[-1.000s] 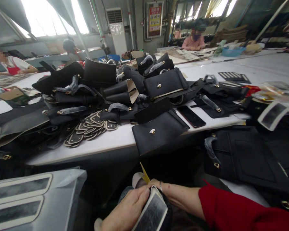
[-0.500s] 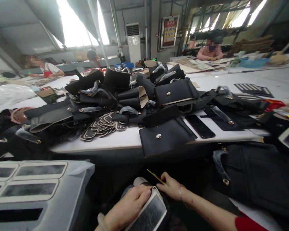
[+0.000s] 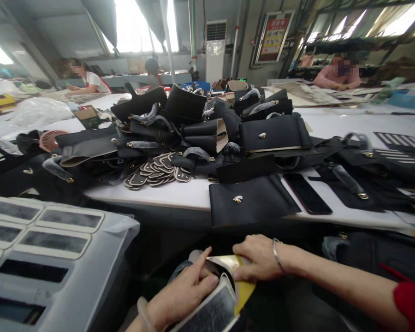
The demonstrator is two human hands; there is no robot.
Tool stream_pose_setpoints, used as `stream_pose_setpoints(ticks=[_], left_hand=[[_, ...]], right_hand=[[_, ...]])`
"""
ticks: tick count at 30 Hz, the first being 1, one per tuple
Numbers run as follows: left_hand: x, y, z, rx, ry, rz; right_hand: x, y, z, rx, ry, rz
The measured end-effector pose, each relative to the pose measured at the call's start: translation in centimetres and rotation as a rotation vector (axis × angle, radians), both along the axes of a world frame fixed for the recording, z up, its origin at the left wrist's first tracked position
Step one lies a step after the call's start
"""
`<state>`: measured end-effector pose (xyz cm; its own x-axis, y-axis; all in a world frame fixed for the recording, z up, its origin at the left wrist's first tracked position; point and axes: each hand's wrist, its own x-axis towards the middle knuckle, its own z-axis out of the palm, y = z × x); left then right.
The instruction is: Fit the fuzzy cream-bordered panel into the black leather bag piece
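My left hand (image 3: pixel 185 291) is closed on a pale-edged panel (image 3: pixel 212 308) with a dark grey rectangle on its face, held low in front of me. My right hand (image 3: pixel 257 259) pinches a yellow sheet (image 3: pixel 245 291) with a pale, shiny side, at the panel's upper right end. The sheet curves round that end; whether it is stuck to the panel I cannot tell. Similar panels (image 3: pixel 53 242) lie in rows on a grey plastic-covered surface (image 3: pixel 90 281) at the left. Beyond my hands, a black bag piece (image 3: pixel 252 201) with a small gold clasp overhangs the table edge.
Black handbags (image 3: pixel 273 133) with wrapped handles are heaped across the white table (image 3: pixel 152 199). Before them lies a pile of dark, pale-edged pieces (image 3: pixel 154 170). A phone (image 3: pixel 307 193) rests right of the clasp piece. Several people sit farther back.
The yellow sheet, edge-on before, now shows its broad face beside the panel. My right hand has come closer to the panel and my left. The whole view has turned a little left.
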<state>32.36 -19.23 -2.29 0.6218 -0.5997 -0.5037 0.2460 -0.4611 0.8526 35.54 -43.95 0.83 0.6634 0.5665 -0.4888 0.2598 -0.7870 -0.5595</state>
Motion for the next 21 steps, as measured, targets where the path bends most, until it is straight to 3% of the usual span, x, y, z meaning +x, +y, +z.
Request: stream_pose_setpoints(ticks=[4, 10, 15, 21], left_hand=[[-0.2, 0.1, -0.1, -0.007, 0.073, 0.034], [0.1, 0.1, 1.1, 0.05, -0.096, -0.018], [0.2, -0.1, 1.7, 0.016, -0.166, -0.058], [-0.1, -0.1, 1.6, 0.129, -0.252, -0.108]], right_hand=[[1.0, 1.5, 0.0, -0.076, -0.321, 0.186], [2.5, 2.5, -1.1, -0.052, -0.53, 0.425], [3.1, 2.8, -1.8, -0.032, -0.62, 0.52], [3.0, 2.8, -2.2, -0.051, -0.664, 0.564]])
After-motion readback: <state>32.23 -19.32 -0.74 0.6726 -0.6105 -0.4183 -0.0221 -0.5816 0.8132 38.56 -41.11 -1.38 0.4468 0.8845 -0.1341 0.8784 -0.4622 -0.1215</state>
